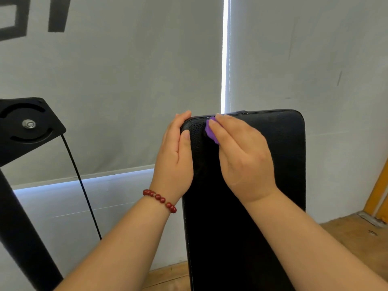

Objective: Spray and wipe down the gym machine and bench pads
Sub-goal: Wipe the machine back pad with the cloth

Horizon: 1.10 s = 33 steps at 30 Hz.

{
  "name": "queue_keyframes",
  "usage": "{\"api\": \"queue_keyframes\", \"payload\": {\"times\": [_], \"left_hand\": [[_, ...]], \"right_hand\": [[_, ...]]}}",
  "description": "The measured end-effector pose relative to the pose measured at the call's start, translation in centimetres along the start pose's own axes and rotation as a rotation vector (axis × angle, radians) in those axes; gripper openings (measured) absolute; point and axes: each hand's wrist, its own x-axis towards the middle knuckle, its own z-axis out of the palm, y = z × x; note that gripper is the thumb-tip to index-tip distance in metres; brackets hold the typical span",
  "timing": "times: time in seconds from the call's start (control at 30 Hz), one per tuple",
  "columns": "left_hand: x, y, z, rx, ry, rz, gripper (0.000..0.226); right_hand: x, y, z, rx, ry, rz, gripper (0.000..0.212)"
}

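Right hand (241,152): fingers straight and close together, laid flat, palm down. It presses a purple cloth (211,131) onto the face of the bench pad (273,164). Only a small bunch of cloth shows at the thumb side; the rest is hidden under the fingers. No curl round the cloth is visible, so this is a flat press, not a pinch.

Position: the cloth sits at the top-left corner of the pad, with the fingertips right at the top edge.

Left hand (174,158): clasps the pad's left edge just beside that same corner. The fingers wrap over the corner toward the back and the thumb lies along the front face. It holds no cloth. Red bead bracelet (159,199) on that wrist.

Pad: black, raised like a backrest. Its long axis runs from the bottom of the view up and away from the person. The top edge runs across.

Relation for the next stroke (judgement): nearly all of the pad face lies to the right of and below the cloth. From this corner the wipe can only go right along the top edge or down the long axis toward the person. The right hand does the wiping and the left hand braces.

Whether the surface is wet: cannot tell. No spray bottle in view.

Also noted: black pulley plate (29,124) and cable (81,185) at left, well apart from the pad.
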Motion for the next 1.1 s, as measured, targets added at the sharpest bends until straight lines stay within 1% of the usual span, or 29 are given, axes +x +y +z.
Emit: {"api": "queue_keyframes", "payload": {"times": [0.1,0.2,0.27,0.33,0.4,0.5,0.57,0.73,0.87,0.97,1.03,1.1], "left_hand": [[0.2,-0.1,-0.1,0.001,0.0,0.01,0.044],[0.2,-0.3,0.1,0.007,0.015,0.004,0.045],[0.2,-0.3,0.2,0.008,0.023,0.007,0.045],[0.2,-0.3,0.2,0.017,0.021,0.01,0.045],[0.2,-0.2,0.0,0.033,0.011,0.015,0.044],[0.2,-0.2,-0.1,0.045,0.003,0.023,0.042],[0.1,-0.2,0.0,0.036,0.008,0.015,0.043],[0.2,-0.3,0.3,0.031,0.032,0.013,0.045],[0.1,-0.1,0.3,0.03,0.034,0.002,0.041],[0.0,-0.1,-0.1,0.036,0.015,0.003,0.038],[0.0,0.0,-0.1,0.021,0.007,0.005,0.042],[0.0,-0.1,-0.1,0.011,0.013,-0.001,0.044]], "right_hand": [[-2.2,-0.2,-0.9,-0.007,-0.065,0.027,0.036],[-3.4,-1.6,-1.4,-0.018,-0.1,0.113,0.037],[-2.5,-1.9,-1.0,-0.024,-0.074,0.132,0.037],[-1.4,-1.7,-0.5,-0.009,-0.035,0.078,0.029],[-0.2,-0.6,-0.3,0.022,-0.006,0.024,0.026],[1.0,0.9,0.0,0.021,0.044,0.034,0.028],[0.1,1.1,0.0,0.03,0.064,0.037,0.031],[-4.2,0.4,-1.4,0.074,0.019,0.04,0.035],[-0.1,1.4,-0.8,0.052,0.093,0.065,0.023],[1.2,1.7,-0.2,0.067,0.119,0.076,0.021],[-0.8,1.4,-0.5,0.045,0.105,0.11,0.022],[-2.8,0.8,-1.0,0.024,0.045,0.14,0.027]]}}
